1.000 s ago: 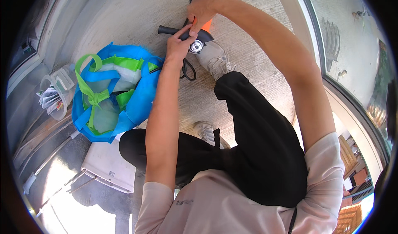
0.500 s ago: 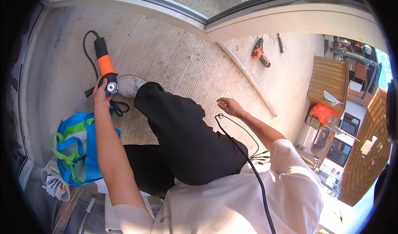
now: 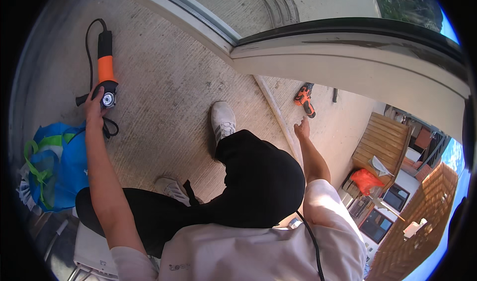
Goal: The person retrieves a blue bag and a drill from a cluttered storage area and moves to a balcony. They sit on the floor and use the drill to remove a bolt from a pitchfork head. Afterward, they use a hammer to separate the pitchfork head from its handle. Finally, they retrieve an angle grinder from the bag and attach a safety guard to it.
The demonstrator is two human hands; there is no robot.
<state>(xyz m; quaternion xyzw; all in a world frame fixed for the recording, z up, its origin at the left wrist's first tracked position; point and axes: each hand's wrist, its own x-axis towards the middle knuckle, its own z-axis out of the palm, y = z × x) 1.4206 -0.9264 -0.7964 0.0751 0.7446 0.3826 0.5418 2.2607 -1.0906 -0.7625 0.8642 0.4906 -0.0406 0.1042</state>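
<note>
My left hand grips an orange and black angle grinder by its head, beside the round metal flange. The grinder lies along the concrete floor with its cord looping from the far end. My right arm stretches forward, and my right hand is just short of an orange and black cordless drill on the floor. Its fingers point toward the drill with nothing in them, and a small gap seems to separate them from it. A dark, narrow bar-shaped object lies to the right of the drill.
A blue and green bag stands by my left forearm. A long pale pole lies across the floor left of my right hand. A door frame crosses the far side. A white box sits near left; a black cable hangs over my shirt.
My right hand has reached forward from near my knee to beside the drill. My legs have shifted, with both shoes now showing. The left hand stays on the grinder.
</note>
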